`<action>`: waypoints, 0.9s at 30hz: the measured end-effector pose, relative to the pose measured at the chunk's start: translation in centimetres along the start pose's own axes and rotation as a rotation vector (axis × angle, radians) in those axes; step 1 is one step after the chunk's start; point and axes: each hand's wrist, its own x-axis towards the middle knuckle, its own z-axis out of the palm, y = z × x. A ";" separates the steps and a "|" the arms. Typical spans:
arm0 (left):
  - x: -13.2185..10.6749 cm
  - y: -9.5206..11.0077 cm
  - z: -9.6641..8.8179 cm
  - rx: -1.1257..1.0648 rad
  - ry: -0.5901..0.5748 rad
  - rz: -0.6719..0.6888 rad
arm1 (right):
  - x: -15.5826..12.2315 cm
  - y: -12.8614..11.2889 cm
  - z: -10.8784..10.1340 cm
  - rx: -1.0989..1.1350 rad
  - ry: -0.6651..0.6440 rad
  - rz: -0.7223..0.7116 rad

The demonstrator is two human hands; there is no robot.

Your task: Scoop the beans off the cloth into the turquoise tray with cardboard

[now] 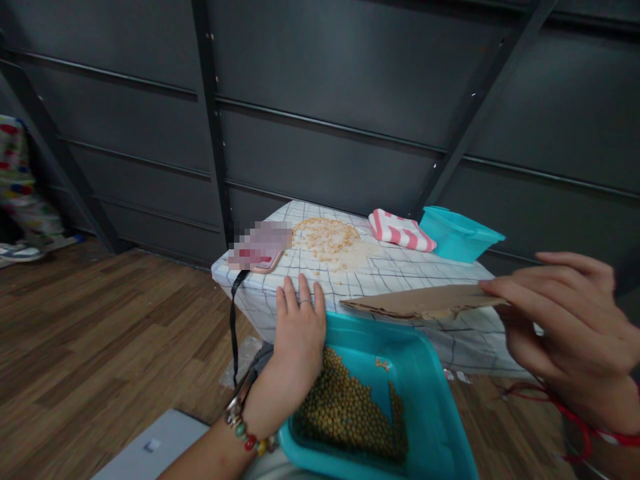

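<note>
Wood floor (pixel 165 313) down below on my feed. Nearest me, a teal bin (pixel 435 400) has a heap of beans (pixel 345 407) in it; my left grip (pixel 300 333) is just splayed loose over its left side. My right grip (pixel 565 320) is pinching some cardboard (pixel 425 301) by the bench (pixel 260 283) edge. Further back: scattered beans (pixel 330 240), phone (pixel 273 263) left, striped towel (pixel 403 230) and teal tub (pixel 457 237) right, then dark wall (pixel 325 53).

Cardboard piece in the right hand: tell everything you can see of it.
The cardboard piece is brown, flat and thin, seen at a shallow angle, its near edge ragged. The right hand pinches its right end; it extends leftward to a tapered tip, pictured above the far rim of the teal bin. Whether it touches the checked tablecloth is unclear.
</note>
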 end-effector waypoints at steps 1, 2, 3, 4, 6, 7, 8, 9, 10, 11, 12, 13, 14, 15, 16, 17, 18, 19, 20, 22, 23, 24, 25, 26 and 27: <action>0.0 0.0 0.0 -0.006 0.002 0.002 | 0.0 0.1 0.0 -0.011 -0.009 -0.011; 0.0 0.0 0.0 -0.014 0.001 0.004 | -0.1 0.1 -0.1 -0.016 -0.013 -0.022; 0.0 0.0 -0.1 -0.023 -0.002 0.004 | -0.1 0.1 -0.1 -0.013 -0.009 -0.034; 0.0 0.0 -0.1 -0.032 -0.006 0.002 | -0.2 0.1 -0.1 -0.010 -0.014 -0.034; 0.0 0.0 -0.1 -0.046 -0.013 -0.002 | -0.2 0.0 -0.2 0.002 -0.020 -0.039; 0.0 0.0 -0.2 -0.050 -0.015 -0.004 | -0.2 -0.1 -0.1 0.004 -0.030 -0.032; 0.0 0.0 -0.2 -0.049 -0.017 -0.006 | -0.2 -0.2 0.0 0.002 -0.039 -0.025; 0.0 0.0 -0.1 -0.047 -0.018 -0.006 | -0.1 -0.3 0.1 -0.008 -0.058 -0.007; 0.0 0.1 -0.1 -0.045 -0.018 -0.006 | -0.1 -0.3 0.3 -0.021 -0.067 0.009; 0.0 0.1 -0.1 -0.043 -0.017 -0.007 | -0.1 -0.3 0.6 -0.038 -0.071 0.020; 0.0 0.1 -0.1 -0.041 -0.016 -0.007 | -0.1 -0.3 0.9 -0.059 -0.081 0.030; 0.0 0.1 -0.1 -0.038 -0.014 -0.006 | -0.1 -0.3 1.1 -0.076 -0.073 0.020; 0.0 0.0 -0.1 -0.035 -0.014 -0.004 | -0.1 -0.2 1.4 -0.087 -0.051 0.000; 0.0 0.0 -0.1 -0.031 -0.014 0.000 | -0.1 -0.1 1.5 -0.095 -0.032 -0.014; 0.0 0.0 -0.1 -0.025 -0.014 0.002 | -0.2 -0.1 1.5 -0.097 -0.018 -0.016; 0.0 -0.1 -0.1 -0.018 -0.016 0.003 | -0.2 -0.1 1.4 -0.094 -0.012 -0.004; 0.0 -0.1 -0.2 -0.011 -0.018 0.005 | -0.2 -0.1 1.3 -0.086 -0.006 0.013; 0.0 -0.1 -0.2 -0.006 -0.021 0.007 | -0.3 -0.2 1.1 -0.077 -0.010 0.035; -0.1 -0.1 -0.2 -0.002 -0.022 0.007 | -0.3 -0.3 0.9 -0.064 -0.019 0.048; -0.1 -0.1 -0.3 -0.001 -0.020 0.005 | -0.3 -0.4 0.8 -0.035 0.004 0.018; -0.1 0.0 -0.3 -0.002 -0.019 0.003 | -0.3 -0.4 1.0 -0.030 0.014 -0.012; -0.1 0.0 -0.3 -0.004 -0.018 -0.001 | -0.3 -0.4 1.2 -0.034 0.023 -0.040; -0.1 0.1 -0.3 -0.008 -0.017 -0.002 | -0.3 -0.3 1.6 -0.048 0.028 -0.060; 0.0 0.1 -0.4 -0.013 -0.017 -0.003 | -0.4 -0.2 2.0 -0.068 0.038 -0.075; 0.0 0.1 -0.3 -0.020 -0.016 -0.003 | -0.4 0.0 2.4 -0.094 0.031 -0.076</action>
